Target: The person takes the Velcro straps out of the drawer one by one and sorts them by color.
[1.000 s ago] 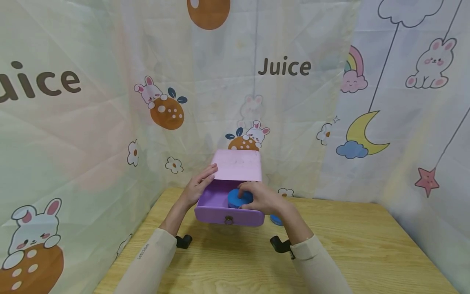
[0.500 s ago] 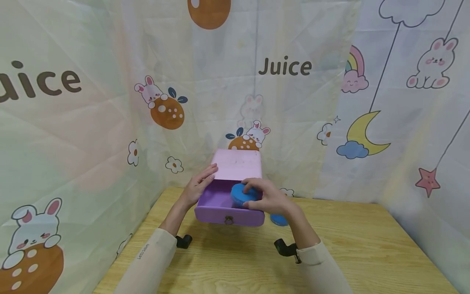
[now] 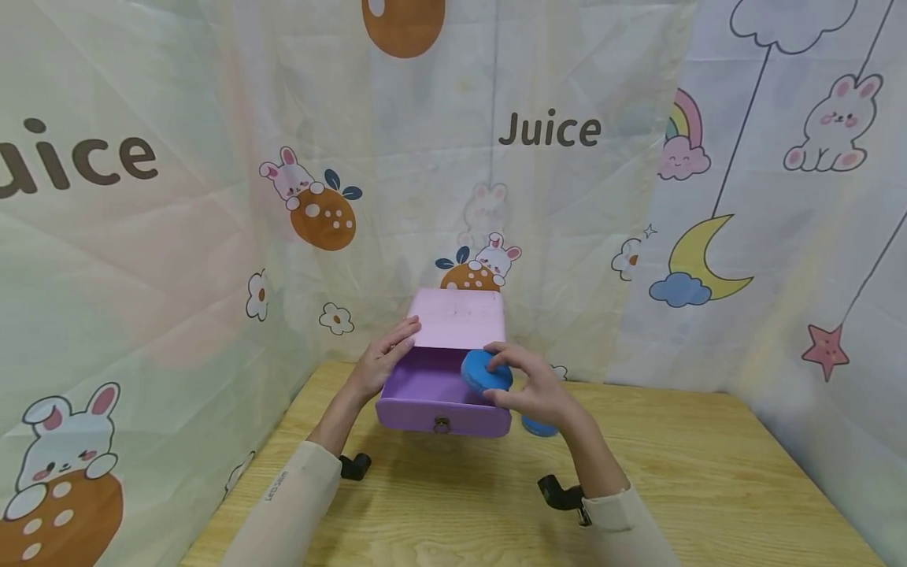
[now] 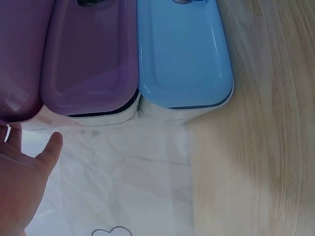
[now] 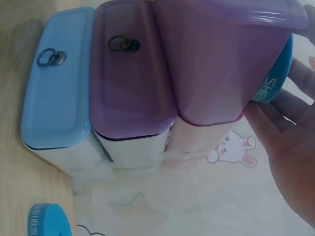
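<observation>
My right hand (image 3: pixel 533 387) pinches a thick, round blue disc (image 3: pixel 483 373) by its edge, tilted over the right side of the pulled-out purple drawer (image 3: pixel 425 416). White lettering shows on the disc's side in the right wrist view, where the drawer hides much of it. My left hand (image 3: pixel 383 364) rests with fairly straight fingers against the left side of the small pink-topped drawer cabinet (image 3: pixel 457 319). A second blue disc (image 3: pixel 540 426) lies on the table right of the cabinet, partly behind my right forearm.
Beneath the pulled-out drawer are a closed purple drawer (image 5: pixel 133 93) and a closed light blue drawer (image 5: pixel 59 93), both with ring pulls. The wooden table (image 3: pixel 694 465) meets printed cloth walls (image 3: pixel 567 205) behind and at the sides. Black wrist mounts (image 3: pixel 560 494) stick out from the forearms.
The right hand has lifted the blue disc from inside the drawer, moving it up and right and tilting it. The left hand and cabinet stay in place.
</observation>
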Demonstrator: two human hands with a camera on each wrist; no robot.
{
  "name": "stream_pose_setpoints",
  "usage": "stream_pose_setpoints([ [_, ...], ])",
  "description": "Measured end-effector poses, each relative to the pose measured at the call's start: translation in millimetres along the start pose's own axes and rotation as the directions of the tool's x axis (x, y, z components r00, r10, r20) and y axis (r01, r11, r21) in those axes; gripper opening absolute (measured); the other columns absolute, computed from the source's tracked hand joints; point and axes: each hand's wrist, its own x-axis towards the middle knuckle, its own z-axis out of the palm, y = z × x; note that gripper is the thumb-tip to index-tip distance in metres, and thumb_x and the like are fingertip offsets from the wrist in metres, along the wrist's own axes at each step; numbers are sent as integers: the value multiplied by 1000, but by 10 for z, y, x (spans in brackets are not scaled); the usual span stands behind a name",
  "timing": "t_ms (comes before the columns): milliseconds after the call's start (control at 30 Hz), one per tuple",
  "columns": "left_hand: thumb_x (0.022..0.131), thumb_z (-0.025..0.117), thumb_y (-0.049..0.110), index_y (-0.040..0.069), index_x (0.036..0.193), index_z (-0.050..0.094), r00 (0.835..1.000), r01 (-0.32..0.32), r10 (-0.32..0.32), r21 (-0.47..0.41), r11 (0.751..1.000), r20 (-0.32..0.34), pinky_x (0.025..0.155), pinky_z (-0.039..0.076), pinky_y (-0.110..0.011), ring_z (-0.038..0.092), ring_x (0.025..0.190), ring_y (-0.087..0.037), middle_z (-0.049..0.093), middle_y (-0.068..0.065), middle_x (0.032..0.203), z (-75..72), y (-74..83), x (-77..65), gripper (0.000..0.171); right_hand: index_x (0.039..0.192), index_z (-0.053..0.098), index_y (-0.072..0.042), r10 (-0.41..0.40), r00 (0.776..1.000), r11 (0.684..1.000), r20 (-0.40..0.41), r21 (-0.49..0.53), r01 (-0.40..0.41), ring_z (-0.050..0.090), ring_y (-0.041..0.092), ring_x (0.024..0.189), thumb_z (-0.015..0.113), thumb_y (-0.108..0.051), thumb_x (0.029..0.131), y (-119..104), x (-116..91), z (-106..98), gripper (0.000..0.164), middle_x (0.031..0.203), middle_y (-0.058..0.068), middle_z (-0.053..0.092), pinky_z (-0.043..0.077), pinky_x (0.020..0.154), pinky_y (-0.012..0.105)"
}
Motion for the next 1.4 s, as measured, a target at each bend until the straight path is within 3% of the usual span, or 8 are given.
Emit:
stream_pose_setpoints([
  [200, 110, 53, 21, 6, 151, 54, 1000, 7, -7, 12, 1000, -1, 129, 19, -54, 22, 160, -30, 37, -9, 168, 3, -7, -6, 44, 105, 68, -20, -24, 995, 1000, -93, -6, 23, 52, 39, 141, 85, -13, 82, 44, -72, 11, 30, 148, 8, 60, 50, 106, 64],
  [533, 110, 53, 20, 5, 151, 53, 1000, 14, -14, 3, 1000, -4, 129, 18, -57, 21, 161, -32, 36, -11, 168, 8, 4, -15, 44, 106, 68, -16, -27, 977, 999, -213, -26, 22, 57, 34, 136, 87, -8, 81, 130, -194, -34, 33, 147, 11, 61, 55, 103, 54],
  [767, 110, 53, 20, 5, 152, 53, 1000, 23, -23, 7, 1000, -7, 129, 19, -56, 21, 161, -32, 36, -11, 168, 6, 5, -20, 44, 107, 68, -17, 3, 979, 999, -206, -51, -14, 56, 38, 135, 88, -10, 82, 184, -278, -64, 33, 149, 13, 59, 56, 96, 59],
  [967, 110, 53, 19, 4, 151, 53, 1000, 12, -12, 4, 1000, -9, 129, 17, -56, 21, 161, -32, 36, -12, 168, -2, -7, -4, 44, 107, 69, -16, 16, 978, 994, -208, -104, -38, 57, 39, 132, 88, -14, 83, 215, -318, -118, 30, 149, 11, 59, 54, 86, 51],
  [1267, 110, 53, 20, 4, 151, 53, 1000, 9, -9, 19, 1000, -9, 129, 18, -57, 21, 161, -33, 36, -12, 168, 2, -5, 1, 44, 106, 69, -13, 27, 978, 994, -207, -99, -49, 56, 42, 135, 87, -12, 84, 309, -365, -188, 28, 147, 16, 60, 55, 97, 64],
  [1400, 110, 54, 19, 4, 151, 53, 1000, 7, -7, 18, 1000, -7, 129, 18, -56, 21, 161, -33, 36, -12, 168, 4, -3, -2, 44, 106, 68, -12, 57, 980, 993, -191, -88, -75, 56, 43, 135, 86, -14, 86, 330, -386, -211, 27, 147, 17, 59, 54, 99, 64],
])
